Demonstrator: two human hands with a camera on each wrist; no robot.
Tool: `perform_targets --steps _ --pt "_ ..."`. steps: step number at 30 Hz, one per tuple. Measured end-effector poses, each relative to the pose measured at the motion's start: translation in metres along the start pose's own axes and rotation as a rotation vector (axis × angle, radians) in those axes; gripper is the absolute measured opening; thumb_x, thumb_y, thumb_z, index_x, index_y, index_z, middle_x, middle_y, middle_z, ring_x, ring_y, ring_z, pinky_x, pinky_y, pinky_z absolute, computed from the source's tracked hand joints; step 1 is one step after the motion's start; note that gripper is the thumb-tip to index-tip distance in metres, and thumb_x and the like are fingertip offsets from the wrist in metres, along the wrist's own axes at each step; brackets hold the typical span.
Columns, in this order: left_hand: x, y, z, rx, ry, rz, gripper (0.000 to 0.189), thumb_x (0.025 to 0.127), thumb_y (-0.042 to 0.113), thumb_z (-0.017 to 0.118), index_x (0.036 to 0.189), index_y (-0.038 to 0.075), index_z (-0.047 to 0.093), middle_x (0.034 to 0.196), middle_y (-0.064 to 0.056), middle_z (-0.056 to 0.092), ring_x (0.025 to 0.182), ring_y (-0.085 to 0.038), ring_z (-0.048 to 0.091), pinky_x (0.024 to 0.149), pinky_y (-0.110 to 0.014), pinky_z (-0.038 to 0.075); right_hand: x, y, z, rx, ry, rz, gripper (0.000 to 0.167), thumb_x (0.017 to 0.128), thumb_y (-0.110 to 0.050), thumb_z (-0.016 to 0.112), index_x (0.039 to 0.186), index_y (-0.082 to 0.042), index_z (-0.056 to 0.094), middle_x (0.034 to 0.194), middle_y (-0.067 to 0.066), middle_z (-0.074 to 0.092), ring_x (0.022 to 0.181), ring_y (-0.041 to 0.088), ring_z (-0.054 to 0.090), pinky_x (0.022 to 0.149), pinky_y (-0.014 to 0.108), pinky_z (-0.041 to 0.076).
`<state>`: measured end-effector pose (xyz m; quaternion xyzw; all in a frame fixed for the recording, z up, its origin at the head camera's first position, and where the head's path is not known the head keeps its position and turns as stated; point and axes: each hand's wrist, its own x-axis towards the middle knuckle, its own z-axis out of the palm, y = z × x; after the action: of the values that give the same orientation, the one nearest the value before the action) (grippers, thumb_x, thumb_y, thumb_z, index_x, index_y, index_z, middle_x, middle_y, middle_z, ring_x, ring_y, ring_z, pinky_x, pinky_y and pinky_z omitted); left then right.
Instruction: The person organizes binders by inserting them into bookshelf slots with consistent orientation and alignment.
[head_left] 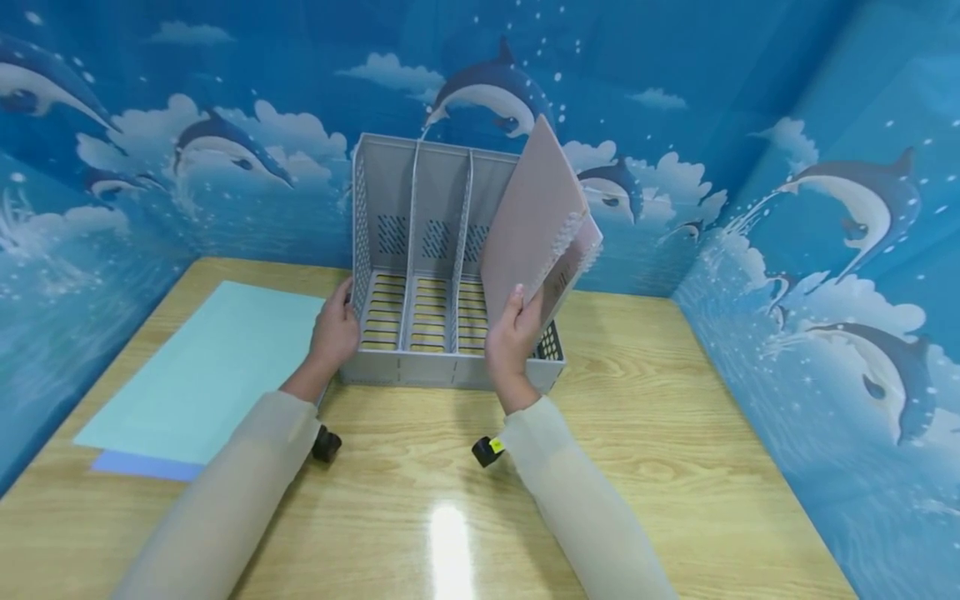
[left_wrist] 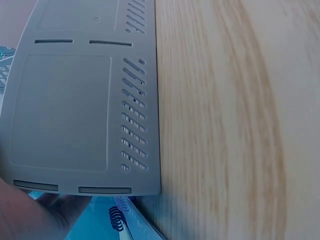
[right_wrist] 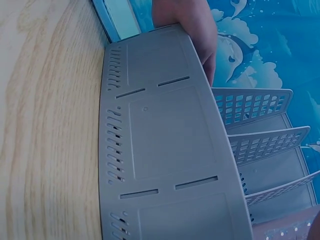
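While the left grip (head_left: 335, 333) steadies the rack (head_left: 427, 368) by its left side, the right grip (head_left: 512, 337) pinches two pink books (head_left: 534, 208), its thumb on the near side and the other fingers hidden behind them. The left fingers curl round the rack's edge, as the left wrist view also shows at the corner. The books lean to the right at the rack's right end, well above its front wall, their coiled edges turned up and right and their covers parted there. The rack stands on the surface (head_left: 637, 433); the three slots to the left hold nothing. A green cover (head_left: 210, 367) lies left of it, over a blue one (head_left: 146, 465)

The step in hand looks like moving the books through the rightmost slot; whether in or out, one moment cannot tell, nor whether their lower edges touch its floor. If they are going in, the next move calls for tilting them upright, closing the gap between the covers and lowering them straight, with the left grip bracing the rack so that it does not slide
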<state>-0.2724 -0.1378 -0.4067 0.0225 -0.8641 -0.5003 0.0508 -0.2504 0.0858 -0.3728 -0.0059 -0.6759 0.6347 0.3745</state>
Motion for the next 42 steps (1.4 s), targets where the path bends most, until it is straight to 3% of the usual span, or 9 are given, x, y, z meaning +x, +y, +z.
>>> perform_targets --steps 5,11,30,42 --pt "0.0 0.0 0.001 -0.005 0.001 0.005 0.053 0.105 0.007 0.021 0.157 0.016 0.014 0.155 -0.017 0.031 0.139 -0.037 0.034 0.113 -0.053 0.031 -0.001 0.003 -0.001 -0.007 -0.016 -0.026 0.04 0.107 -0.015 0.034 0.143 0.001 0.039 0.138 0.018 0.052 0.128 0.027 0.049 0.11 0.035 0.039" --pt "0.001 -0.003 0.0 0.001 0.012 0.01 0.052 0.105 0.007 0.021 0.157 0.015 0.016 0.154 -0.017 0.033 0.139 -0.036 0.035 0.114 -0.051 0.031 -0.002 0.008 -0.002 -0.018 -0.043 -0.025 0.042 0.107 -0.02 0.032 0.145 -0.002 0.037 0.139 0.017 0.05 0.129 0.027 0.048 0.11 0.036 0.039" --pt "0.001 -0.004 0.0 -0.002 0.019 0.003 0.051 0.106 0.009 0.021 0.156 0.014 0.017 0.152 -0.019 0.035 0.138 -0.036 0.036 0.114 -0.051 0.031 0.0 0.018 0.007 -0.089 -0.012 0.061 0.042 0.107 -0.021 0.034 0.145 -0.004 0.039 0.138 0.017 0.053 0.127 0.029 0.051 0.108 0.038 0.041" --pt "0.0 -0.005 0.0 -0.017 0.018 0.009 0.051 0.106 0.009 0.022 0.156 0.015 0.016 0.154 -0.017 0.034 0.139 -0.036 0.035 0.114 -0.051 0.03 0.0 0.019 0.012 -0.109 -0.004 0.056 0.041 0.106 -0.016 0.035 0.144 -0.002 0.04 0.141 0.018 0.051 0.13 0.03 0.048 0.11 0.038 0.039"
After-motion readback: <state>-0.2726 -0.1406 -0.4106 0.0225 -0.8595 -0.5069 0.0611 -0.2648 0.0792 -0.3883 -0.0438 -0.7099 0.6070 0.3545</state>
